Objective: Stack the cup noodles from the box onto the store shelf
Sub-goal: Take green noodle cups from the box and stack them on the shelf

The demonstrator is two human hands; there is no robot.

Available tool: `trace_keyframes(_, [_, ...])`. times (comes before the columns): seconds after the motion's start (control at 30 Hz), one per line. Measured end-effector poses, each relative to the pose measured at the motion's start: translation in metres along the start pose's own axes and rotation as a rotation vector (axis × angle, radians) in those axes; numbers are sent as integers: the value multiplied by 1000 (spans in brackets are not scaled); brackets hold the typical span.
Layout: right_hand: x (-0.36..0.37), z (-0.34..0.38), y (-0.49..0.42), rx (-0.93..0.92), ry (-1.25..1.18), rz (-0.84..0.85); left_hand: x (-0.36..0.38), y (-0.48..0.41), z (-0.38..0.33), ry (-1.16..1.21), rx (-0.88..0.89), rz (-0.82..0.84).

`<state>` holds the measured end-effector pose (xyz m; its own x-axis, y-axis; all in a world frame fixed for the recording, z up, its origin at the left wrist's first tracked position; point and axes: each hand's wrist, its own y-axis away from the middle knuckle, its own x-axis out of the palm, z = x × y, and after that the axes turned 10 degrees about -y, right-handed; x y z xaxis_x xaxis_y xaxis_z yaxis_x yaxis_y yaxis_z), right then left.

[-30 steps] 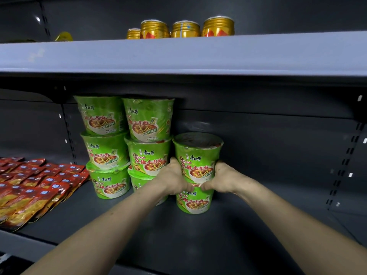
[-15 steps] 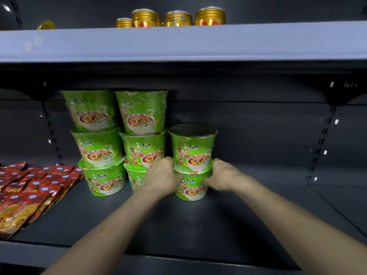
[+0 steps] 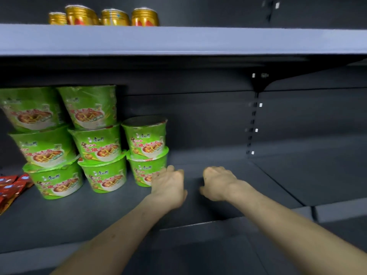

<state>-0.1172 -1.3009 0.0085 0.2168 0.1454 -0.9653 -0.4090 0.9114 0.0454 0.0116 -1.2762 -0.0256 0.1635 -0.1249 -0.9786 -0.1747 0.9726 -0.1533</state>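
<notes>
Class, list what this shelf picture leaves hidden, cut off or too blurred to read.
Head view only:
Lowest right cup: part behind the left hand.
Top left cup: cut by the left edge.
Red packets: mostly beyond the left edge.
Gold cans: bases hidden by the upper shelf.
Cup print: blurred.

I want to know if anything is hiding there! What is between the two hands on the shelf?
Nothing is hiding. In the head view, only bare dark shelf shows between the left hand and the right hand.
</notes>
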Motion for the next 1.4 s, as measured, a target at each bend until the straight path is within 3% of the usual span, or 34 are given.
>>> trace_keyframes(0.3, [-14,-118,102,206,-42,-18,-29,39,-148,82,239,10])
trace_keyframes(0.9, [-22,-338,358,684,-112,-86,-63,188,-445,26,761,51])
trace_keyframes(1.4, [-31,-497,477,1064,-199,-217,-76,246,-666,32,1198,104])
